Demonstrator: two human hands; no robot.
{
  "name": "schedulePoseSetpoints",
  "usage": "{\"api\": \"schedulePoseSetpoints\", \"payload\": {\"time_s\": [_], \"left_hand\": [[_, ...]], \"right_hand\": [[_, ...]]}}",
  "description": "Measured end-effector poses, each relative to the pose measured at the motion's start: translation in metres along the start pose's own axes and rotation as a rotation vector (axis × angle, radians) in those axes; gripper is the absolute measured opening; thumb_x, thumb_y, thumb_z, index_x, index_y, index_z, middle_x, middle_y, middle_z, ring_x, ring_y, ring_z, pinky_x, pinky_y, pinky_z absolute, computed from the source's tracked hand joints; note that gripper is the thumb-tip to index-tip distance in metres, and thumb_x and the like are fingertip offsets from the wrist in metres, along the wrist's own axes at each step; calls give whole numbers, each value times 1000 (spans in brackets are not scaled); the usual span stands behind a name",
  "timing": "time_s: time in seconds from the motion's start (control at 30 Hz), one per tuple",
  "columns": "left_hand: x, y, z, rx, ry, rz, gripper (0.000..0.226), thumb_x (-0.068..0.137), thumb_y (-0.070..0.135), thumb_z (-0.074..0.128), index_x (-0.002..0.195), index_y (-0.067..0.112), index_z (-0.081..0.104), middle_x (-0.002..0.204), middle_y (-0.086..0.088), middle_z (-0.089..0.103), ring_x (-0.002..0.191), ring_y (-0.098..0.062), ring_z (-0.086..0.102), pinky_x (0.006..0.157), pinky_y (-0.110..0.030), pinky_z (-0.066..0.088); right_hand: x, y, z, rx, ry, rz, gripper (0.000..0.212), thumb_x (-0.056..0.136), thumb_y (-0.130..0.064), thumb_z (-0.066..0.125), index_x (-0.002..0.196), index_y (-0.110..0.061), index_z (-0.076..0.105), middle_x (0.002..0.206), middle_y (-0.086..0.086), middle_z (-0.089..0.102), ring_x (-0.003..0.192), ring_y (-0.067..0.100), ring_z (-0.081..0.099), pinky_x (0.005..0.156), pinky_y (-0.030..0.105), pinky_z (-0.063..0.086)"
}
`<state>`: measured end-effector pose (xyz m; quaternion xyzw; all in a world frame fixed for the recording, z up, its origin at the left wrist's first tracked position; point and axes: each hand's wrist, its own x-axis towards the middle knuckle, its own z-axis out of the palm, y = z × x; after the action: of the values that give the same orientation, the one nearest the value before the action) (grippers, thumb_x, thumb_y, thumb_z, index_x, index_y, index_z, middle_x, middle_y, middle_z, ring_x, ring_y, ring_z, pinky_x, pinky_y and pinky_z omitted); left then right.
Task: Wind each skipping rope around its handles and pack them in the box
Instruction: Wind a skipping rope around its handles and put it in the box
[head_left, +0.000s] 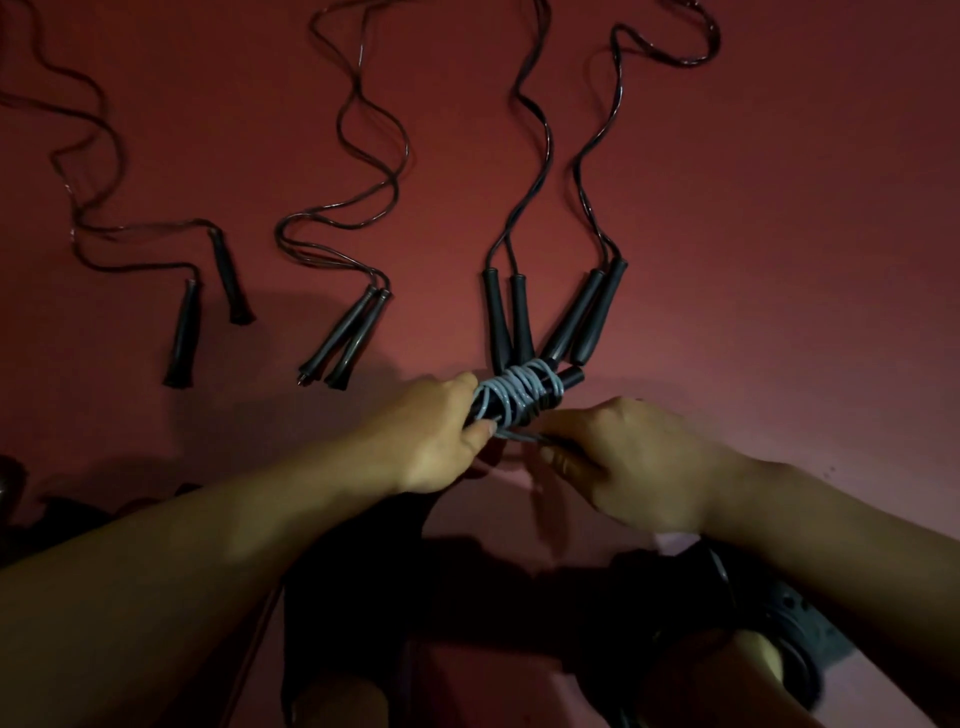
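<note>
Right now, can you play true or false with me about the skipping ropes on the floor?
1. The left hand grips a pair of handles wound with grey rope. True.
2. The right hand lies flat on the floor, holding nothing. False: it pinches the loose end of the grey rope.
3. Four unwound ropes lie on the red floor. True: the far-left rope, a second rope, a third rope and a fourth rope.
4. The floor ropes are bright yellow. False: they are dark, with black handles.
5. A box full of ropes stands beside the hands. False: no box is in view.
</note>
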<state>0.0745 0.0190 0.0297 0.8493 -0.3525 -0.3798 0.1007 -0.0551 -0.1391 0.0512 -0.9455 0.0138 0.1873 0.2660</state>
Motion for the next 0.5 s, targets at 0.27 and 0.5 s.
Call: {"api": "schedulePoseSetpoints", "payload": {"time_s": [0.27, 0.5], "left_hand": [[5, 1, 2, 144, -9, 67, 29, 98, 41, 50, 118, 20, 49, 110, -9, 66, 102, -33, 62, 81, -36, 49], [0, -2, 3, 177, -23, 122, 20, 97, 40, 51, 97, 23, 42, 101, -5, 65, 96, -31, 61, 69, -32, 38]], "right_hand": [[-1, -6, -8, -97, 9, -61, 27, 96, -44, 41, 106, -27, 60, 97, 3, 67, 89, 30, 62, 68, 34, 45], [1, 12, -18, -66, -30, 50, 37, 89, -61, 42, 80, -27, 54, 74, -5, 59, 71, 24, 55, 62, 35, 46]]}}
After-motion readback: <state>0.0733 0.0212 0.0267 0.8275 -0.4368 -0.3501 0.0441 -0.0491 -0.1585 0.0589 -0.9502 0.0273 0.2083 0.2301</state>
